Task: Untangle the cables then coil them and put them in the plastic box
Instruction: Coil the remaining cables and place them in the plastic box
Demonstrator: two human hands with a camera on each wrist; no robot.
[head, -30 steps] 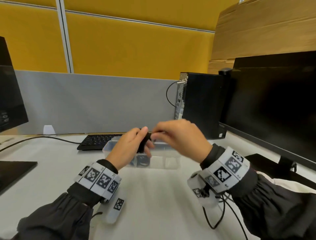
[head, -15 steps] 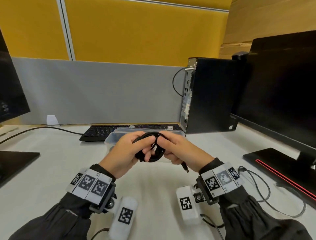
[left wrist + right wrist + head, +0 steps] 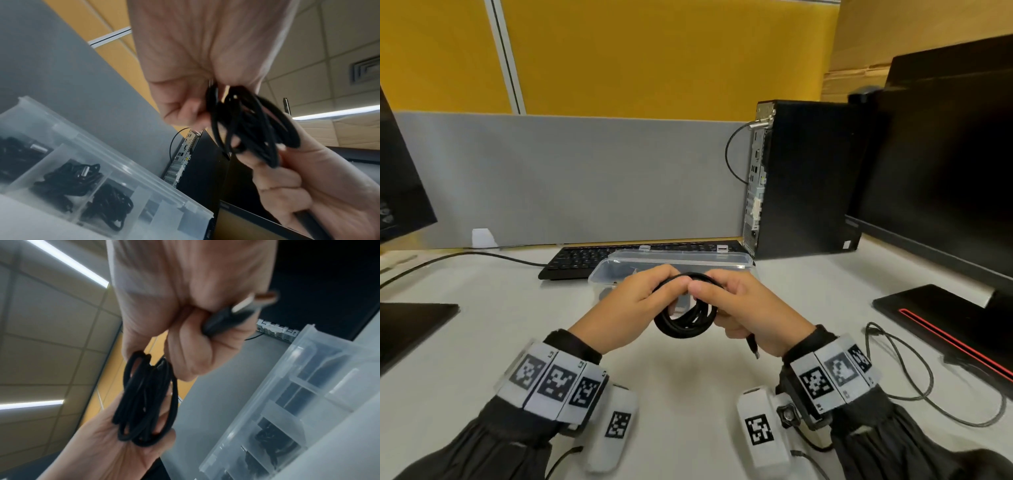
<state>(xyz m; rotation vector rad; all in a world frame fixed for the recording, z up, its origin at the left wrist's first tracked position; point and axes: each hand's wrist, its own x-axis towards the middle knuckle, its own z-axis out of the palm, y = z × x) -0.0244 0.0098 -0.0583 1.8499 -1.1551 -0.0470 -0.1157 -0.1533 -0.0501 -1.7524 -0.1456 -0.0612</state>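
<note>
Both hands hold one coiled black cable (image 3: 685, 317) in the air just in front of the clear plastic box (image 3: 729, 265). My left hand (image 3: 643, 301) grips the coil's left side, the coil (image 3: 252, 129) passing through its curled fingers. My right hand (image 3: 736, 308) pinches the top of the coil (image 3: 144, 399) and keeps the cable's plug end (image 3: 234, 313) tucked under its curled fingers; that plug (image 3: 753, 347) pokes out below the palm. The box (image 3: 115, 183) has dividers, and black coiled cables (image 3: 69, 178) lie in several compartments.
A black keyboard (image 3: 578, 262) lies behind the box. A black computer tower (image 3: 801, 178) stands at the back right, a monitor (image 3: 941, 164) with its base (image 3: 941, 318) on the right. A loose thin black cable (image 3: 914, 373) lies on the desk at right. Another dark screen (image 3: 400, 178) stands at left.
Both hands drew the cable back from over the box toward me and lower. The bundle, pinched small a second ago, now hangs as a wider round coil between them.
</note>
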